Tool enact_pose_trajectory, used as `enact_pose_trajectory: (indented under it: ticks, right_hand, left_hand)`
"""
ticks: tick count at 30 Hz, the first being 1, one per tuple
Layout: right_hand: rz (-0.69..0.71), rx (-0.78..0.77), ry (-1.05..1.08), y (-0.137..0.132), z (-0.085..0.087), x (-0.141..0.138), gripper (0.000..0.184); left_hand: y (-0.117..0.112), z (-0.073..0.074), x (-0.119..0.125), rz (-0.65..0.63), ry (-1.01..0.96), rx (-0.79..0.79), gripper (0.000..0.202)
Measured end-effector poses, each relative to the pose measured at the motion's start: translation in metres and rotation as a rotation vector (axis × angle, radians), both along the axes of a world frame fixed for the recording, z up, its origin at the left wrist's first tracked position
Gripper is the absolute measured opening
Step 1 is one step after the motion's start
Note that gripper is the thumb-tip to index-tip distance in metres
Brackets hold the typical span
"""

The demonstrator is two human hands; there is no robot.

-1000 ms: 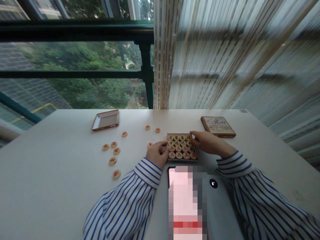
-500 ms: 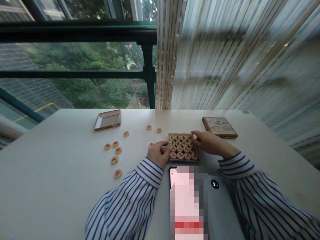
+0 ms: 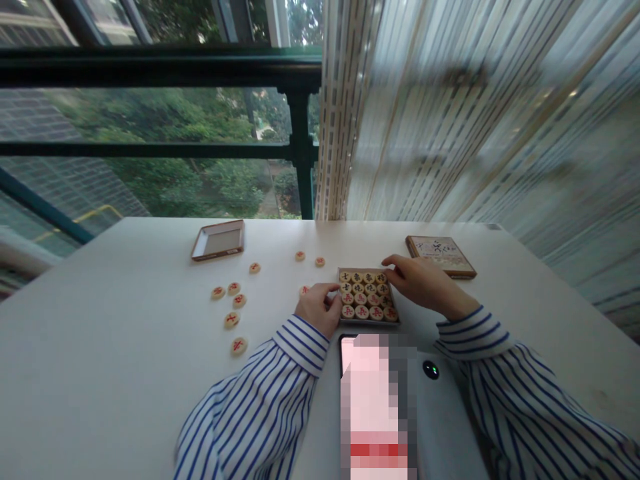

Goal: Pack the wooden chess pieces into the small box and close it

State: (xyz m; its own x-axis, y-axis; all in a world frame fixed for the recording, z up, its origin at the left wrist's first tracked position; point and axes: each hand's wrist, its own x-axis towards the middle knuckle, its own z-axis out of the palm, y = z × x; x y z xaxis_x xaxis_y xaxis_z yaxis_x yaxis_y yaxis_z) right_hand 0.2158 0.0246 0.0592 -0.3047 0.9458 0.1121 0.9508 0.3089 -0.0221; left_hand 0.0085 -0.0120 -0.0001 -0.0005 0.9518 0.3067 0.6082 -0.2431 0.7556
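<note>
A small square tray sits in front of me, packed with round wooden chess pieces marked in red and black. My left hand rests at the tray's left side, fingers curled against its edge and the pieces there. My right hand lies along the tray's right side, fingertips pinched at a piece in the far right corner. Both sleeves are white with blue stripes.
Several loose red-marked pieces lie scattered left on the white table, two more behind the tray. An upturned box lid lies far left, a printed box far right. A phone lies near me.
Both hands stay at the tray's sides with only small finger shifts. The view has drifted slightly, so everything sits a little further right.
</note>
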Motion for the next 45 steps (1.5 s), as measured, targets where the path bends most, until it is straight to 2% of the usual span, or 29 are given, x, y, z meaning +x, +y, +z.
enact_pose_trajectory:
  ticks: [14, 23, 30, 36, 41, 45]
  right_hand:
    - [0.012, 0.022, 0.007, -0.002, 0.001, -0.004, 0.031]
    - [0.046, 0.064, 0.032, -0.009, 0.009, -0.013, 0.031]
    - [0.115, 0.085, 0.101, -0.017, 0.017, -0.020, 0.030]
    - [0.190, 0.091, 0.153, -0.023, 0.019, -0.025, 0.027]
    - [0.244, 0.089, 0.167, -0.027, 0.021, -0.031, 0.026]
    - [0.254, 0.086, 0.152, -0.030, 0.020, -0.037, 0.026]
  left_hand:
    - [-0.003, 0.003, 0.001, -0.041, 0.050, 0.224, 0.018]
    - [-0.002, 0.018, -0.011, 0.067, -0.090, 0.309, 0.019]
    - [-0.002, 0.034, -0.030, 0.184, -0.270, 0.184, 0.020]
    - [-0.011, 0.042, -0.054, 0.243, -0.334, 0.146, 0.024]
    - [-0.023, 0.045, -0.071, 0.270, -0.323, 0.135, 0.025]
    - [-0.029, 0.042, -0.078, 0.228, -0.176, 0.117, 0.024]
